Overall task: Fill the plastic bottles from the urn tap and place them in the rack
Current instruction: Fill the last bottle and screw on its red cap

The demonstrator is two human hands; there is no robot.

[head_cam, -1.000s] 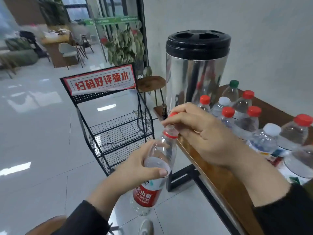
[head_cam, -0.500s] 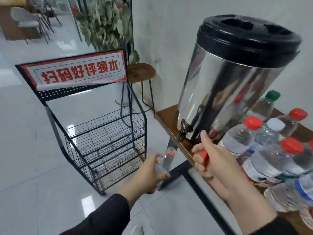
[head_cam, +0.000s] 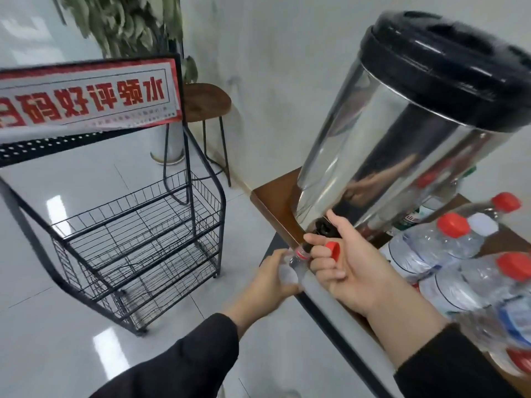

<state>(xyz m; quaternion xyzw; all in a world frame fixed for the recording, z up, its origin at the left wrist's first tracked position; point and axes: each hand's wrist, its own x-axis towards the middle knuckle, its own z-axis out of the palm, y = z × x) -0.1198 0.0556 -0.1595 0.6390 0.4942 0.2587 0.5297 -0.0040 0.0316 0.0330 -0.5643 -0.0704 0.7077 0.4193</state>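
Note:
My left hand grips an uncapped clear plastic bottle by its upper body, its red-ringed mouth right under the black tap of the steel urn. My right hand holds the tap lever with thumb and forefinger. The bottle's red cap is tucked in the same hand's curled fingers. The bottle's lower part is hidden behind my left hand. The black wire rack stands on the floor to the left, its shelves bare.
The urn sits at the corner of a wooden table. Several capped bottles crowd the table at the right. A red-and-white sign tops the rack. A wooden stool and a potted plant stand behind it.
The view has moved closer to the urn. My left hand raised the open bottle to the tap, and my right hand, still holding the cap, moved up onto the tap lever.

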